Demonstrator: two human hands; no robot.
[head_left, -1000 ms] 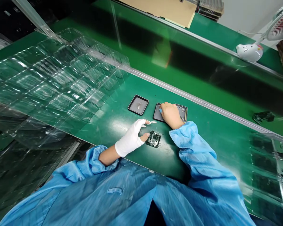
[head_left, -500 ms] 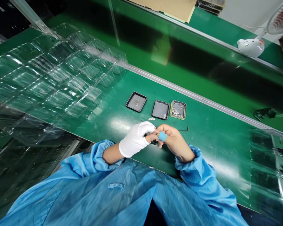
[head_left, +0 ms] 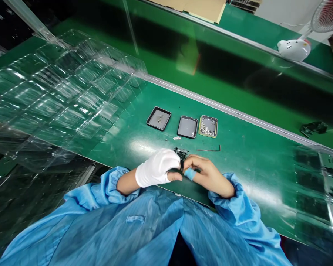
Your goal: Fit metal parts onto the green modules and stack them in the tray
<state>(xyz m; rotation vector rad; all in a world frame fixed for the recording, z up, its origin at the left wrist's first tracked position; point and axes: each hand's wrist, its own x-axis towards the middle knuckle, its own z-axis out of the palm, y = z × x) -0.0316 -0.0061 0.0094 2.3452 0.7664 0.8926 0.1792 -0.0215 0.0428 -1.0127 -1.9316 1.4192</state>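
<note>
My left hand [head_left: 157, 168], in a white fingerless glove, is curled around a small dark circuit module [head_left: 181, 152] near the bench's front edge. My right hand [head_left: 204, 173], bare with a blue cot on one finger, meets it from the right, fingers pinched against the same module. Most of the module is hidden between the hands. Just beyond them lie a tiny metal piece [head_left: 177, 138] and a thin L-shaped hex key [head_left: 209, 149].
Three small trays stand in a row beyond the hands: a black one [head_left: 158, 118], a grey one [head_left: 187, 127], and a yellowish one [head_left: 208, 126] holding several screws. Clear blister trays [head_left: 58, 96] cover the left. A small white fan [head_left: 296, 46] stands far right.
My right hand came back from the grey tray and joined my left hand. Both hands now grip the module, which is lifted off the mat and drawn nearer to me.
</note>
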